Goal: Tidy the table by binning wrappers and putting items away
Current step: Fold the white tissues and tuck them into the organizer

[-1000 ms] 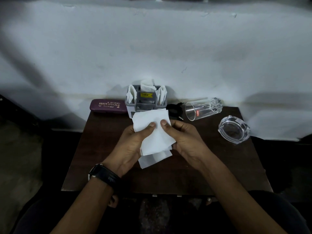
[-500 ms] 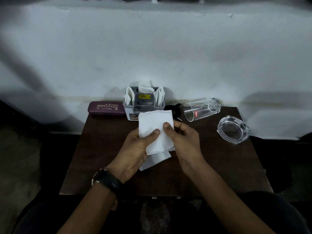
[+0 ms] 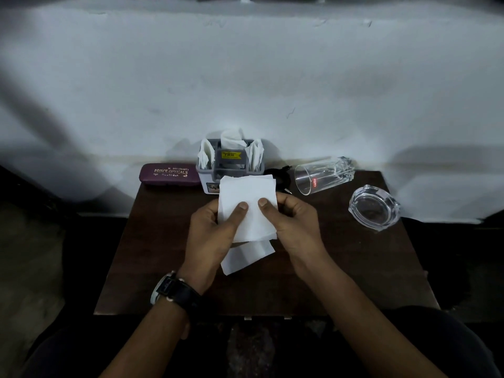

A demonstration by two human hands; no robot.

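Both hands hold a stack of white paper napkins (image 3: 246,195) above the middle of the dark wooden table (image 3: 152,257). My left hand (image 3: 211,236) grips the stack's left side with the thumb on top. From the right, my right hand (image 3: 293,225) pinches the same stack, thumb on top. Another white napkin (image 3: 246,257) shows below the stack, between my hands. Behind the napkins, at the table's back edge, stands a grey caddy (image 3: 230,166) with white napkins stuck in its compartments.
A maroon spectacle case (image 3: 169,174) lies at the back left against the white wall. A clear drinking glass (image 3: 323,175) lies on its side at the back right, a glass ashtray (image 3: 375,207) near the right edge. A small black object (image 3: 279,175) sits beside the caddy.
The napkin stack has been squared up and turned more upright in my hands. My thumbs have drawn a little closer together. The other objects have not moved.
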